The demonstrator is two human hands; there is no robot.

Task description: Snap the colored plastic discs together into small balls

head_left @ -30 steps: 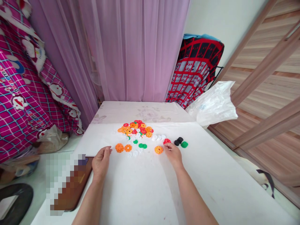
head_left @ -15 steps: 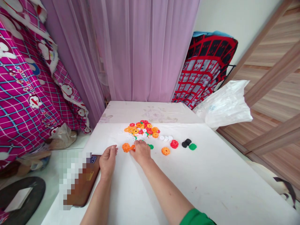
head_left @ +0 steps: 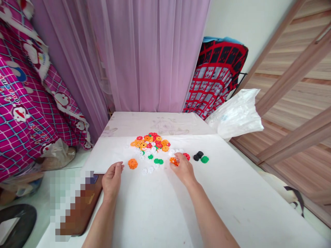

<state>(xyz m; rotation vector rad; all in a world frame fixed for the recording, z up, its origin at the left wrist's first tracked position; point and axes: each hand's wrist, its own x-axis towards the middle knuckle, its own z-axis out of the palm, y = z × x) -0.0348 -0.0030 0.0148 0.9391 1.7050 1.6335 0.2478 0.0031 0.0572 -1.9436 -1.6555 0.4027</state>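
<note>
My right hand [head_left: 184, 169] is closed in a pinch on an orange flower-shaped plastic disc [head_left: 174, 161], low over the table; the fingers partly cover the disc. Just behind it lie a red disc [head_left: 186, 156] and several white discs [head_left: 178, 151]. My left hand [head_left: 112, 181] rests at the table's left side, loosely curled and holding nothing. To the right of its fingertips lies another orange disc [head_left: 132, 163]. Between the hands are green discs [head_left: 158, 161] and small white ones [head_left: 150, 169].
A mixed pile of coloured discs [head_left: 152, 141] lies farther back on the white table [head_left: 155, 206]. Black discs [head_left: 198, 156] and a green disc [head_left: 204, 159] lie to the right. A brown phone [head_left: 85, 210] is by my left wrist. A white plastic bag [head_left: 235, 113] hangs at the right edge.
My right hand has moved right, from the orange discs near the left hand to the orange disc near the red one. White discs it covered now show. The view has shifted slightly.
</note>
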